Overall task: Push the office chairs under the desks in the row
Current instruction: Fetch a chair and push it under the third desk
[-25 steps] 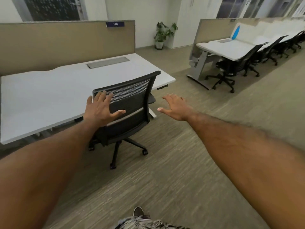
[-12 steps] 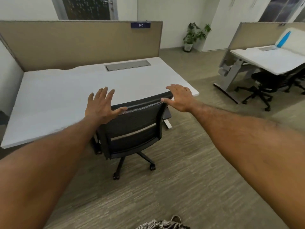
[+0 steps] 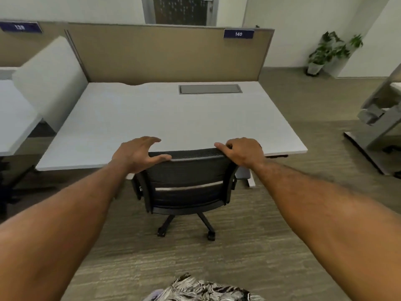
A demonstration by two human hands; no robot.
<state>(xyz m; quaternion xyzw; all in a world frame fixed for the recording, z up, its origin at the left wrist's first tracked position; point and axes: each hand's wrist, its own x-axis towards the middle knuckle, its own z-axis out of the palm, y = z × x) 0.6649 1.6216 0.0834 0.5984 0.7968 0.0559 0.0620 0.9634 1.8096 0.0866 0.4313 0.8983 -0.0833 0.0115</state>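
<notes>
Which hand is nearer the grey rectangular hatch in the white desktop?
Right. The right hand grips the black mesh chair back straight in front of the grey hatch; the left hand sits off to its left.

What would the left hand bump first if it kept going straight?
Probably the tan divider panel behind the white desk; the left hand, on the black mesh office chair, sits above the desktop, though depth is unclear.

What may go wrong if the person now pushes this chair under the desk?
Fingers of the left hand and right hand curl over the top edge of the chair, close to the desk edge; they may get pinched. The desk leg stands beside the chair's right side; the chair may catch on it.
</notes>
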